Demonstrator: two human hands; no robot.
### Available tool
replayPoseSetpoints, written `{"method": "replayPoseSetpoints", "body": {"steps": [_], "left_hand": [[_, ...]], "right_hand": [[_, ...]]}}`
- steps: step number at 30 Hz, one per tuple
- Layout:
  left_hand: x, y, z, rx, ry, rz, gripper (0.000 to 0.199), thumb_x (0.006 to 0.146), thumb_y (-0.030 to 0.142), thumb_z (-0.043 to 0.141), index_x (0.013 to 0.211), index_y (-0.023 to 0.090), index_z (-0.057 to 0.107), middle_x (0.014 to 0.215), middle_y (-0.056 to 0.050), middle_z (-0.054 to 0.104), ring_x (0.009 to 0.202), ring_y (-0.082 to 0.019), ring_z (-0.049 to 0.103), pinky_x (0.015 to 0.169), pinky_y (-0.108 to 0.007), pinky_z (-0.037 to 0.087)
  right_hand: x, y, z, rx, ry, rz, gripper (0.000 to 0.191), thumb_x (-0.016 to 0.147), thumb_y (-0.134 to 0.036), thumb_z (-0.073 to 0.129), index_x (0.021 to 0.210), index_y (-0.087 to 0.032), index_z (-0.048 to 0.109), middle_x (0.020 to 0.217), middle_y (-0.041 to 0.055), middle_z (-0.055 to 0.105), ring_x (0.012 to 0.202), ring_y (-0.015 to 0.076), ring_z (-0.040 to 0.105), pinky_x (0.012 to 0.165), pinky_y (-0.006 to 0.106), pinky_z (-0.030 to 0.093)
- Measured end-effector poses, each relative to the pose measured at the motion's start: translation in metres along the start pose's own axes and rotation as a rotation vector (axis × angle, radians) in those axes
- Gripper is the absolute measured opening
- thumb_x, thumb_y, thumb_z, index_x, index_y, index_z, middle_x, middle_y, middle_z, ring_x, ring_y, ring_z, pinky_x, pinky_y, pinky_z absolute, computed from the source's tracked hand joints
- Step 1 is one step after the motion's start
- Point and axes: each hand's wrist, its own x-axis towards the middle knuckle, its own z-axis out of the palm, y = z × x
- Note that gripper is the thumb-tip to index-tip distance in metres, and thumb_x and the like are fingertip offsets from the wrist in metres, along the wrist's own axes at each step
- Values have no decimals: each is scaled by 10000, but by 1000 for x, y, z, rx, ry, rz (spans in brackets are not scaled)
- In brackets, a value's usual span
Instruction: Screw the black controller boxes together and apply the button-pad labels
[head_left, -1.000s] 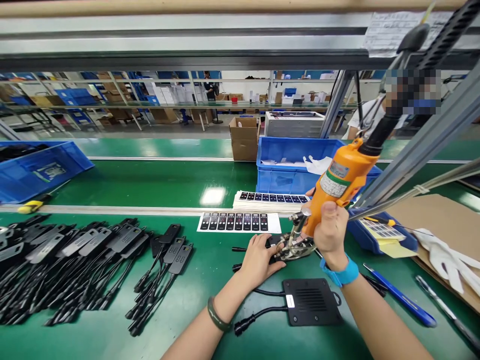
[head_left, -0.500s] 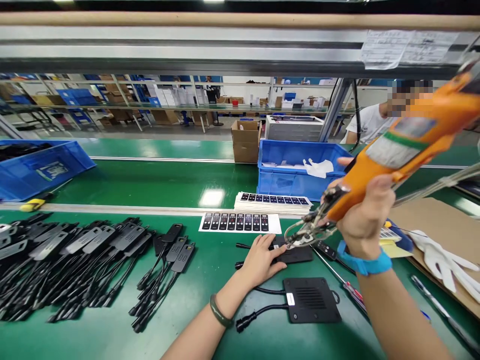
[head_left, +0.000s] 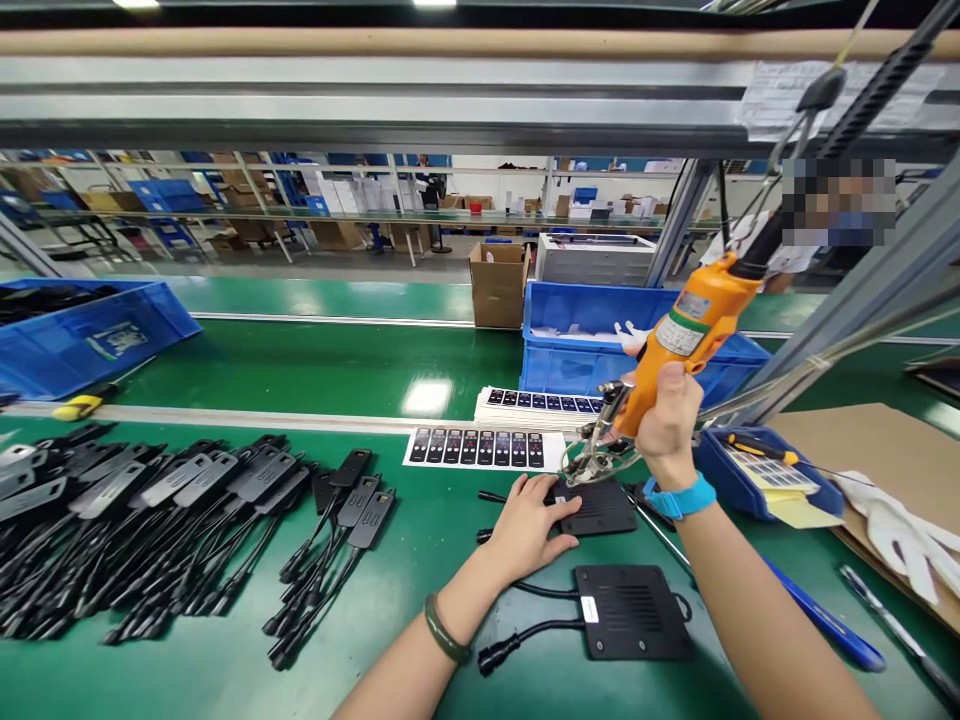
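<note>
Returning the orange driver (head_left: 679,338) to work above the black case (head_left: 602,510), right hand (head_left: 670,418) clasps it (left hand (head_left: 534,522), fingers spread)

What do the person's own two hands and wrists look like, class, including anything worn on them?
The left hand is ungloved, with a rounded, smooth dark green bangle above its wrist. The right hand is also ungloved, with a flat bright blue wristband. No sleeve shows on either side.
</note>
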Motion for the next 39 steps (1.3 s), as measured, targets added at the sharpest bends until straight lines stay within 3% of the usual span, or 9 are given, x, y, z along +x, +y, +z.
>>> {"method": "replayPoseSetpoints", "body": {"steps": [9,18,22,27,29,32,39], "left_hand": [[1,1,-1,7,3,4,530,788,463,708,1280,313,582,1297,-155,541,1252,-300,475,1075,-536,344],[0,1,1,25,9,8,526,788,489,696,1272,314,588,1326,-154,530,1262,-304,472,1071,-537,355],[1,2,0,36,8,17,534,799,495,680,1289,311,573,1339,-160,527,1278,-310,462,1075,-544,355],[-1,7,0,145,19,6,543,837,531,602,1343,362,503,1422,-165,459,1374,-412,310,1042,-750,212],[-2,7,0,171,6,-3,543,849,540,573,1360,380,478,1417,-159,468,1382,-415,298,1038,-750,225],[-2,6,2,146,-36,-24,549,858,548,546,1377,397,450,1352,-138,536,1377,-392,325,1054,-689,292],[0,4,3,143,-29,-37,550,843,558,552,1364,401,470,1309,-126,575,1322,-363,415,1060,-657,316]], "right_hand": [[-6,5,5,-44,-29,9,455,849,-646,488,883,-208,607,516,-28,516,350,136,484,313,257,420],[-18,11,2,12,-81,37,432,845,-635,497,920,-221,593,541,-24,530,317,133,452,249,253,373],[-17,-10,1,-1,-57,-24,443,849,-624,496,928,-208,622,539,-17,547,310,128,447,260,252,356],[6,-57,15,-37,115,-237,514,894,-620,438,873,-169,684,571,6,531,461,122,507,404,247,411],[13,-64,23,-50,114,-251,513,910,-596,427,927,-164,702,561,10,510,496,131,515,415,246,404],[12,-55,30,-58,91,-184,493,900,-607,444,984,-191,696,607,17,547,469,129,503,372,247,377],[-10,-7,31,36,-38,6,488,870,-630,483,1007,-188,640,544,-32,525,359,116,474,310,235,388]]}}
